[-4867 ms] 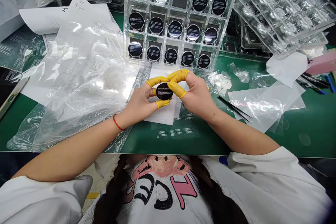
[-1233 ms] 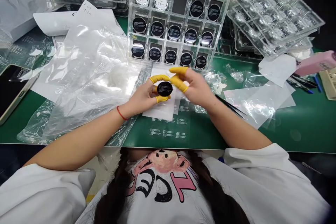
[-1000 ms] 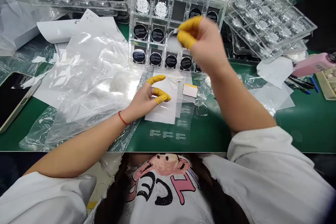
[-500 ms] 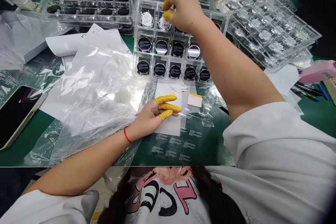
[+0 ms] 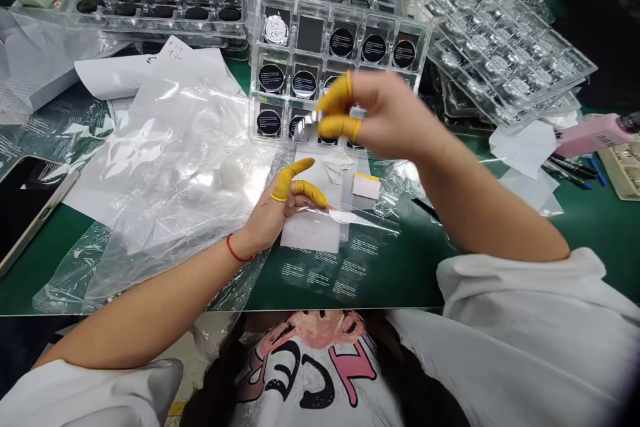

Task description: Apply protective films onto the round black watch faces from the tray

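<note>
Right grip [image 5: 393, 113] pinches a shiny disc [image 5: 310, 121] by the clear tray [image 5: 253, 60]

Blurred thumb and fingers press together on the disc, holding it in the air just in front of the tray's bottom row. Left grip [image 5: 273, 213], loosely parted and empty, rests beside a white sheet [image 5: 305, 237]. Slick yellow finger cots [image 5: 337, 127] could let the disc slip, and a bump against the tray's wall could scratch it.

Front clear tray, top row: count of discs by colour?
In the front clear plastic tray, top row:
Black round discs with white print: 3
Silver round disc: 1
Total: 4
</note>
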Demonstrator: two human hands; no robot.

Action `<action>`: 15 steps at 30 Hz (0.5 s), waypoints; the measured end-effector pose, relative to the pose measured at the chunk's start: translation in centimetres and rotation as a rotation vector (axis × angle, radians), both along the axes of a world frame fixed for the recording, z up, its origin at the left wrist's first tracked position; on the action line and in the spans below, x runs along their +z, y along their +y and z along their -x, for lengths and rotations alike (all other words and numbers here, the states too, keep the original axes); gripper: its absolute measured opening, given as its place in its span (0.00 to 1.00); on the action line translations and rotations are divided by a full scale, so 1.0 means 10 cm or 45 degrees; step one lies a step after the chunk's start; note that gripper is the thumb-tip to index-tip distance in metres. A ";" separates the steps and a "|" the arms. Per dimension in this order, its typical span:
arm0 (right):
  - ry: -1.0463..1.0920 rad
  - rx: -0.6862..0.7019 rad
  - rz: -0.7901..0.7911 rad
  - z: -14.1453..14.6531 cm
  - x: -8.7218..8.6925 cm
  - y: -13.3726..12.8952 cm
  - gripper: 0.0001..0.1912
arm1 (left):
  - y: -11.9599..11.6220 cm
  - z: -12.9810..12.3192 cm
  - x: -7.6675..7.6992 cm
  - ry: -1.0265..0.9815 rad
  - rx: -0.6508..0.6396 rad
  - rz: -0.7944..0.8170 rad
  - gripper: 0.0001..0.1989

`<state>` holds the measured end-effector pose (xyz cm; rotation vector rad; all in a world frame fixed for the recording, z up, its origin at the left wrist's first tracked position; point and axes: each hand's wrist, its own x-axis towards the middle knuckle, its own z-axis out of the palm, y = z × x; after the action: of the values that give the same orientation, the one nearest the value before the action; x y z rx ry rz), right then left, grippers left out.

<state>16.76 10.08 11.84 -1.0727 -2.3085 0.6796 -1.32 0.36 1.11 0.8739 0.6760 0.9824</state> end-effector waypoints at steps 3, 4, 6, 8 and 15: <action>0.063 0.135 0.165 -0.21 -0.36 -0.42 0.04 | 0.02 -0.03 -0.04 0.020 -0.038 0.017 0.28; 0.118 0.121 0.235 -0.26 -0.46 -0.49 0.04 | 0.02 -0.05 -0.06 0.081 -0.050 -0.011 0.29; 0.262 0.049 0.399 -0.33 -0.61 -0.57 0.06 | 0.00 -0.07 -0.09 0.226 -0.091 -0.118 0.32; 0.350 -0.010 0.509 -0.33 -0.69 -0.62 0.08 | -0.02 -0.09 -0.11 0.340 -0.155 -0.239 0.35; 0.063 -0.037 -0.008 -0.16 -0.67 -0.92 0.04 | -0.04 -0.12 -0.10 0.523 -0.180 -0.471 0.35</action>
<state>18.32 0.89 5.17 -1.0729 -2.2475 0.6797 -0.13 -0.08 0.09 1.4556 0.7770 0.8179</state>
